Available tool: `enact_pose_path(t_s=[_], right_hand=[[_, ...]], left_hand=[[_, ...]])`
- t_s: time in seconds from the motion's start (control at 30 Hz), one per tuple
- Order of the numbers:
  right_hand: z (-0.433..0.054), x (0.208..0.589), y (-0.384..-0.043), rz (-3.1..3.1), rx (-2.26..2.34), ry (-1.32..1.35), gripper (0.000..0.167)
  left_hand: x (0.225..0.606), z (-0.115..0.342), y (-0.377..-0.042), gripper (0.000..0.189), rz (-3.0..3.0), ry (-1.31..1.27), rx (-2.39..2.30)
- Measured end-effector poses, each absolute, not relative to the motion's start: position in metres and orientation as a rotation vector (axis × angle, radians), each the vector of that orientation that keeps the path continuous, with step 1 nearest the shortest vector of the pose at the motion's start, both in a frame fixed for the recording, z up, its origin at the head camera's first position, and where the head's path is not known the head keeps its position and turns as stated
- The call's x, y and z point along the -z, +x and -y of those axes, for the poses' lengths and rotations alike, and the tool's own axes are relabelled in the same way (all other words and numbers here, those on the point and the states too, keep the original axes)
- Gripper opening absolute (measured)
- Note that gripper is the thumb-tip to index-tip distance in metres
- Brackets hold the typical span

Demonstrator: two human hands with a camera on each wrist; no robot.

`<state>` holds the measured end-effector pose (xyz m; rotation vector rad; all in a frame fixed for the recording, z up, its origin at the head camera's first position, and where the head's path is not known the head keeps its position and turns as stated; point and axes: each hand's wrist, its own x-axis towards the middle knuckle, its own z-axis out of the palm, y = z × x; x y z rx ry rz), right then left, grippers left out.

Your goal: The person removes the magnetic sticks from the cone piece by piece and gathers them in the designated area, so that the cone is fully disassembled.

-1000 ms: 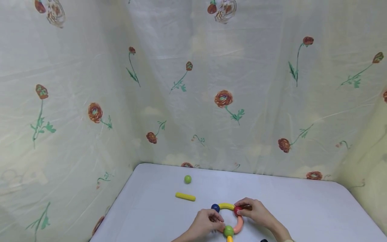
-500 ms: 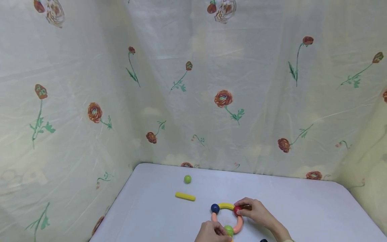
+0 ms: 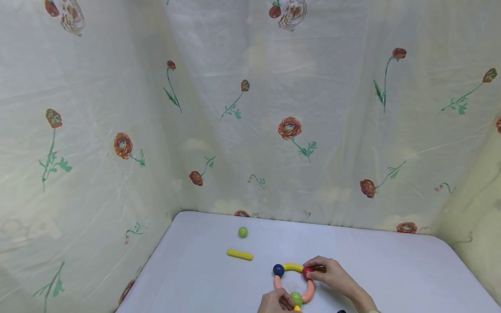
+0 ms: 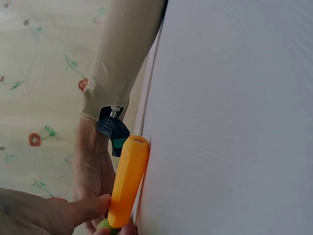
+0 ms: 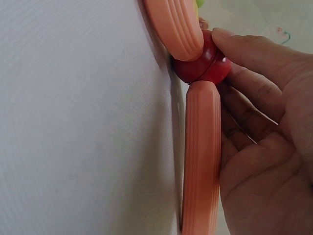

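A ring of curved rods and balls lies on the table in the head view: a blue ball (image 3: pixel 278 270), a yellow curved rod (image 3: pixel 292 267), a red ball (image 3: pixel 307 272), salmon curved rods (image 3: pixel 309 291) and a green ball (image 3: pixel 296 298). My left hand (image 3: pixel 272 302) pinches an orange rod (image 4: pixel 128 178) at its end by the green ball. The rod's other end points free in the left wrist view. My right hand (image 3: pixel 330 274) grips the red ball between thumb and fingers. Two salmon rods (image 5: pixel 202 147) touch that ball in the right wrist view.
A loose yellow rod (image 3: pixel 240 254) and a light green ball (image 3: pixel 243 232) lie farther back on the white table (image 3: pixel 372 261). Part of a dark round thing (image 3: pixel 342 311) shows at the bottom edge. Flower-printed curtains (image 3: pixel 289 174) hang behind and beside the table.
My left hand has moved from the ring's left side, down and right to the orange rod by the green ball, uncovering the left salmon rod. My right hand stays on the red ball.
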<state>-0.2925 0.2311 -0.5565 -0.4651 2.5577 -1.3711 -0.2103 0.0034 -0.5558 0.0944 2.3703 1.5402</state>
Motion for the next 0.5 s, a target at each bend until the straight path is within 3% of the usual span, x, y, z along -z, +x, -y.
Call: enact_pose_path(t_s=[0.23, 0.5], right_hand=[[-0.2297, 0.5556, -0.2913, -2.557, 1.374, -0.476, 0.031], [-0.2298, 0.5559, -0.2911, -2.562, 1.367, -0.463, 0.031]], left_hand=[[0.5586, -0.0042, -0.2071, 0.019, -2.348, -0.151, -1.570], [0.5600, -0.0045, -0.2092, 0.021, -2.370, -0.134, -1.515]])
